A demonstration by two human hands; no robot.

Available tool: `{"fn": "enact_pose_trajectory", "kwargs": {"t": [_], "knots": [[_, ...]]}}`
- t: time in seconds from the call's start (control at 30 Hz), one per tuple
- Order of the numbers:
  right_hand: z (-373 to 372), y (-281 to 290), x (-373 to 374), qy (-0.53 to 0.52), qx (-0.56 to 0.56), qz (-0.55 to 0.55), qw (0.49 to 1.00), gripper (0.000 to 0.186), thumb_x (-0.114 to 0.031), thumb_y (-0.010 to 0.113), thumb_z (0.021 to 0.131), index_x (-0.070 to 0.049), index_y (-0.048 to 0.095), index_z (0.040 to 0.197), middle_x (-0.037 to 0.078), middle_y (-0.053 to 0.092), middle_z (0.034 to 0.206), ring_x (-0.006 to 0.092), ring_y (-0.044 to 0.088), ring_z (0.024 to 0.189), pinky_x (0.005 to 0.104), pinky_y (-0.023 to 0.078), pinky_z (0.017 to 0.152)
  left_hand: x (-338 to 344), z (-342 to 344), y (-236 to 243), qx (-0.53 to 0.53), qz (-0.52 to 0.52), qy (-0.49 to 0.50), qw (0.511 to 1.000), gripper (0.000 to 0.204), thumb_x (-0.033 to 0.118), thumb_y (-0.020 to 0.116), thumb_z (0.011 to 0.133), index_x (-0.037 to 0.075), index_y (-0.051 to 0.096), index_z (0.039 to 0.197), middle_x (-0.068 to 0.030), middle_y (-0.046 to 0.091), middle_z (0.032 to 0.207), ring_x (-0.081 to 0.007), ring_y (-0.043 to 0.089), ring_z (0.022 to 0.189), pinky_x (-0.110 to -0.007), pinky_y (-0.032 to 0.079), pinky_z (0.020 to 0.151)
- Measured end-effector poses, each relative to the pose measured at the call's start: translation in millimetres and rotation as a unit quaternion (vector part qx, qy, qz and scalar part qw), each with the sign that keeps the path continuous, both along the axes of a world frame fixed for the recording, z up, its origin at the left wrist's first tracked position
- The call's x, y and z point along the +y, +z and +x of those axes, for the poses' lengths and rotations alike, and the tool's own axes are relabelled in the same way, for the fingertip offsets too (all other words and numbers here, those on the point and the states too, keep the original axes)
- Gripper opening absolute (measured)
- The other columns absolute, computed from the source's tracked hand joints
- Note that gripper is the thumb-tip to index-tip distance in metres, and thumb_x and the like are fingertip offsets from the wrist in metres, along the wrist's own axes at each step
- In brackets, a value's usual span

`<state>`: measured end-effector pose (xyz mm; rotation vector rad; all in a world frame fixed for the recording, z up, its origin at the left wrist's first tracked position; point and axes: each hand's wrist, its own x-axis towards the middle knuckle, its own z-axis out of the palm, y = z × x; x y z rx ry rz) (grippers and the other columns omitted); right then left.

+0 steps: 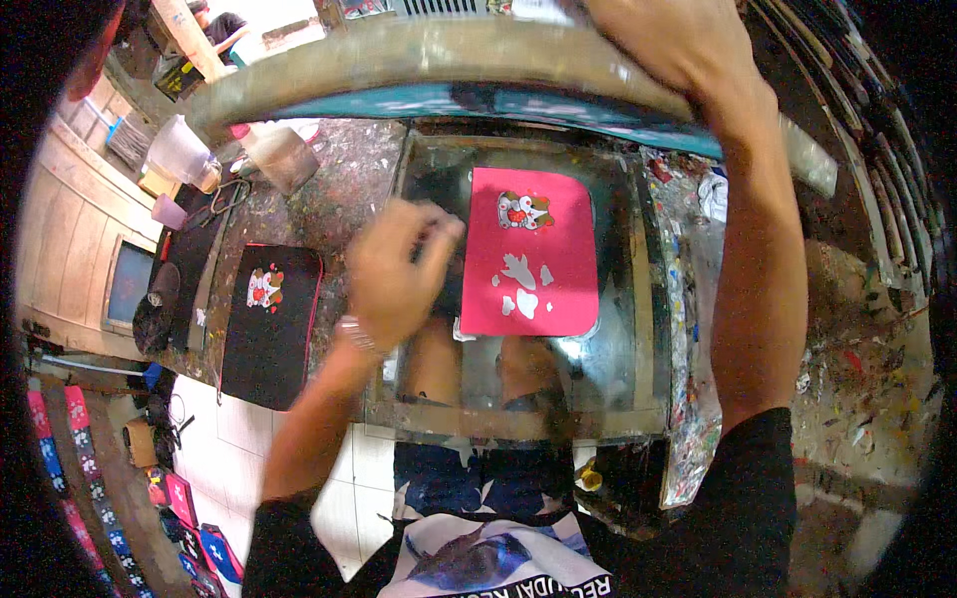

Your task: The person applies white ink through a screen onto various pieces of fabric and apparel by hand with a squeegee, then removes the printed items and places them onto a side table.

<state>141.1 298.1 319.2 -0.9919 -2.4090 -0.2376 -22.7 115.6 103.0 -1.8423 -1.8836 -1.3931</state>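
Observation:
A pink fabric panel (pixel 528 249) with a cartoon animal print and white cloud-like shapes lies on a glass-topped board (pixel 630 379). My left hand (pixel 394 264) is just left of the panel, fingers curled and slightly blurred; anything inside them is hidden. My right hand (pixel 678 45) grips a raised wooden screen frame (pixel 389 65) with a teal mesh, across the back of the board; its fingertips are partly out of view. To the left, a black panel (pixel 271 329) with a similar animal print and red edging lies on the stained table (pixel 369 164).
Cups (pixel 174 149), a container (pixel 279 154) and tools stand at the back left. Stacked slats (pixel 852 130) line the right. Colourful printed pieces (pixel 214 548) are low on the left. Another person (pixel 214 30) is in the background at top left.

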Motion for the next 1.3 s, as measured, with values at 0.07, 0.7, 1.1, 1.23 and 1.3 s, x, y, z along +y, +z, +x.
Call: {"fn": "enact_pose_trajectory", "kwargs": {"t": [0.07, 0.7, 1.1, 1.23, 1.3], "knots": [[-17.2, 13.4, -0.1, 0.030, 0.061, 0.007, 0.998, 0.074, -0.063, 0.052, 0.095, -0.001, 0.065, 0.058, 0.014, 0.060, 0.054, 0.0247, 0.053, 0.047, 0.0442, 0.044, 0.052, 14.4, -1.3, -92.6, -0.062, -0.241, 0.102, 0.963, 0.045, 0.037, 0.075, 0.087, -0.002, 0.067, 0.107, -0.0239, 0.064, 0.108, -0.0419, 0.063, 0.104, -0.050, 0.052, 0.088], [4.1, 13.8, 62.1, 0.112, 0.037, 0.047, 0.992, 0.070, -0.058, 0.048, 0.100, 0.010, 0.064, 0.098, 0.018, 0.057, 0.072, 0.0250, 0.054, 0.069, 0.0413, 0.045, 0.071, -5.0, -4.8, -153.8, -0.236, -0.158, 0.170, 0.944, 0.019, 0.021, 0.069, 0.089, 0.004, 0.077, 0.089, -0.0206, 0.071, 0.087, -0.0373, 0.071, 0.083, -0.044, 0.055, 0.075], [18.2, 57.3, 99.2, 0.074, -0.027, 0.042, 0.996, 0.067, -0.058, 0.047, 0.100, 0.004, 0.070, 0.110, 0.024, 0.070, 0.094, 0.0320, 0.067, 0.084, 0.0441, 0.050, 0.082, -295.4, -281.8, -138.0, -0.235, -0.262, 0.298, 0.887, 0.026, 0.020, 0.062, 0.098, -0.002, 0.073, 0.106, -0.0112, 0.076, 0.097, -0.0142, 0.066, 0.089, -0.033, 0.053, 0.082], [2.0, 39.9, 38.3, 0.082, 0.058, 0.056, 0.993, 0.064, -0.054, 0.054, 0.097, 0.007, 0.060, 0.077, 0.016, 0.054, 0.065, 0.0259, 0.052, 0.061, 0.0445, 0.043, 0.063, -272.2, -248.8, -119.4, 0.279, -0.216, 0.479, 0.804, 0.033, 0.017, 0.072, 0.090, -0.001, 0.068, 0.117, -0.0187, 0.069, 0.113, -0.0295, 0.066, 0.108, -0.039, 0.050, 0.094], [-5.9, 33.2, 14.3, 0.084, 0.100, 0.064, 0.989, 0.069, -0.051, 0.058, 0.095, 0.008, 0.055, 0.061, 0.012, 0.045, 0.051, 0.0228, 0.044, 0.050, 0.0447, 0.039, 0.054, -216.3, -203.5, -105.8, 0.020, -0.180, 0.314, 0.932, 0.044, 0.019, 0.077, 0.086, -0.002, 0.065, 0.123, -0.0201, 0.065, 0.122, -0.0320, 0.061, 0.117, -0.041, 0.046, 0.102]]}}
